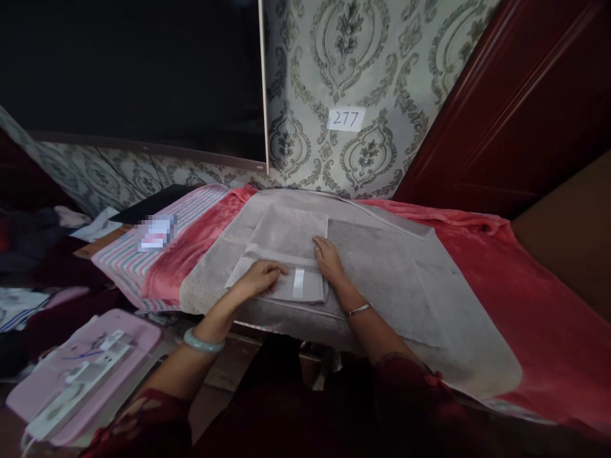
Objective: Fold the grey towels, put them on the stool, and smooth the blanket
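A grey towel lies folded on a larger grey plush cloth, with a small white label near its front edge. My left hand rests on the front part of the towel, its fingers loosely bent and the index finger pointing toward the label. Along the towel's right edge lies my right hand, fingers stretched out flat and touching the fabric. Neither hand grips anything that I can see.
Red plush fabric and a striped cloth cover the surface beneath. At lower left, a white power strip sits on a pink lid. A dark television hangs behind; a dark red door panel stands at right.
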`<state>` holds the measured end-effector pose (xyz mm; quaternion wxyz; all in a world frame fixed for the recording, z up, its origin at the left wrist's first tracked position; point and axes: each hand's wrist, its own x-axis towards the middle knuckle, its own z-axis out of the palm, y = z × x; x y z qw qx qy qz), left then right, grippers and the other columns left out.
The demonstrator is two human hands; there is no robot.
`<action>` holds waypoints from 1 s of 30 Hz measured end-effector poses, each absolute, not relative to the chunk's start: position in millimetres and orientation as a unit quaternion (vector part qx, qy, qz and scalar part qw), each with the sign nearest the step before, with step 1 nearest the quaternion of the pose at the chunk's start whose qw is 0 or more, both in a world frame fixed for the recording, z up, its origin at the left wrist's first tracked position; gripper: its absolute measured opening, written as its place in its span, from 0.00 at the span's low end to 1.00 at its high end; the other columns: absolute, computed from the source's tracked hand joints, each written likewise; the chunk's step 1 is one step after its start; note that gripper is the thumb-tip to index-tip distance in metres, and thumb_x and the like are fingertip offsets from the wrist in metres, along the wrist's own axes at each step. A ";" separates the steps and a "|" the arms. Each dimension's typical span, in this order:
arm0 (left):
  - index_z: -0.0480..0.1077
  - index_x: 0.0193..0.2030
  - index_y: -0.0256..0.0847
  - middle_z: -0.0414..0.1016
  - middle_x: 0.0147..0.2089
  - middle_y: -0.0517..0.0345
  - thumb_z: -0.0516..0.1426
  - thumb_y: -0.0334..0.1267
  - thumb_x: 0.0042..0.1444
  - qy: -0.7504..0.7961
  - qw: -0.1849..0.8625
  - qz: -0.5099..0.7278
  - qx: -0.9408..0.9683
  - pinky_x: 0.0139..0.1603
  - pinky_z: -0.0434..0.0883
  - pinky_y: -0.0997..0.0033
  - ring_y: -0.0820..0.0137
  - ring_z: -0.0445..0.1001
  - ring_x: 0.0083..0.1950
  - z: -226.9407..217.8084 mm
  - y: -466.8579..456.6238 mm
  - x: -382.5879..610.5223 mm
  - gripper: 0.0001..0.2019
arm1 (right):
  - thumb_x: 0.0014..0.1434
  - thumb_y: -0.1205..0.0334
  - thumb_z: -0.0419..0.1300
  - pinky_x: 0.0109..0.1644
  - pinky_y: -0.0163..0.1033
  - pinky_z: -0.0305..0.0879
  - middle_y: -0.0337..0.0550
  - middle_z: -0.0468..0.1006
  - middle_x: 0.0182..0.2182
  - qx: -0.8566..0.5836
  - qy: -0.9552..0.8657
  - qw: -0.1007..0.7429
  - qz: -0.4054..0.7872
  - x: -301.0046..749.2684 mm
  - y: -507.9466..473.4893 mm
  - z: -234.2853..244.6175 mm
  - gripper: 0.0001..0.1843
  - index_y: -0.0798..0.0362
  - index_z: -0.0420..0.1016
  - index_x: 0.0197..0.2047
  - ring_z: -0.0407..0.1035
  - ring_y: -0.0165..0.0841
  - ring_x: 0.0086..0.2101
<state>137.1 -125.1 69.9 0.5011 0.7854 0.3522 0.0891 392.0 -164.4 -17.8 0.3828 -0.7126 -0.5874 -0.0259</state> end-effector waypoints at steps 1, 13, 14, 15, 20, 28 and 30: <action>0.77 0.52 0.37 0.77 0.29 0.56 0.50 0.36 0.63 0.366 0.414 0.135 0.822 0.28 0.70 0.73 0.71 0.73 0.25 72.9 -124.8 142.5 0.17 | 0.67 0.66 0.47 0.70 0.50 0.56 0.53 0.72 0.62 -0.713 -0.587 0.382 -0.027 391.0 -164.9 -17.1 0.26 0.56 0.72 0.65 0.64 0.39 0.62; 0.59 0.73 0.40 0.53 0.77 0.38 0.53 0.47 0.67 0.261 0.038 0.112 0.958 0.73 0.50 0.32 0.46 0.47 0.78 22.6 -156.8 183.4 0.30 | 0.71 0.61 0.48 0.72 0.62 0.47 0.52 0.57 0.72 -0.758 -0.614 0.217 -0.042 365.8 -156.4 23.3 0.28 0.52 0.62 0.72 0.47 0.45 0.71; 0.60 0.73 0.40 0.54 0.76 0.38 0.53 0.47 0.67 0.260 0.039 0.114 0.958 0.73 0.50 0.32 0.46 0.48 0.78 21.6 -156.8 182.3 0.30 | 0.71 0.60 0.49 0.72 0.63 0.46 0.52 0.54 0.73 -0.763 -0.614 0.199 -0.031 364.0 -155.5 22.6 0.30 0.52 0.59 0.74 0.44 0.46 0.72; 0.60 0.73 0.41 0.54 0.76 0.38 0.53 0.47 0.67 0.259 0.040 0.115 0.958 0.73 0.50 0.32 0.45 0.48 0.78 21.3 -156.9 181.4 0.30 | 0.71 0.59 0.49 0.71 0.64 0.46 0.52 0.52 0.74 -0.770 -0.611 0.185 -0.019 362.6 -155.1 20.9 0.30 0.52 0.57 0.75 0.43 0.46 0.72; 0.59 0.73 0.41 0.52 0.77 0.39 0.53 0.48 0.67 0.256 0.059 0.104 0.959 0.73 0.48 0.33 0.45 0.46 0.78 23.3 -154.7 179.1 0.31 | 0.73 0.57 0.48 0.72 0.63 0.45 0.51 0.48 0.75 -0.782 -0.598 0.173 -0.007 361.1 -157.0 12.3 0.31 0.51 0.54 0.76 0.40 0.45 0.73; 0.64 0.70 0.41 0.59 0.75 0.42 0.46 0.41 0.71 0.323 0.090 0.131 0.933 0.75 0.52 0.43 0.57 0.55 0.77 67.9 -83.0 168.2 0.24 | 0.73 0.56 0.47 0.72 0.62 0.45 0.50 0.49 0.75 -0.785 -0.595 0.171 -0.007 360.9 -157.9 14.1 0.31 0.51 0.54 0.75 0.42 0.45 0.73; 0.58 0.74 0.40 0.48 0.78 0.41 0.48 0.43 0.70 0.371 0.061 0.106 0.921 0.75 0.48 0.38 0.54 0.45 0.79 71.0 -66.5 166.0 0.27 | 0.72 0.56 0.48 0.71 0.63 0.45 0.51 0.49 0.74 -0.786 -0.594 0.173 -0.009 360.7 -158.2 13.3 0.31 0.51 0.55 0.75 0.42 0.46 0.73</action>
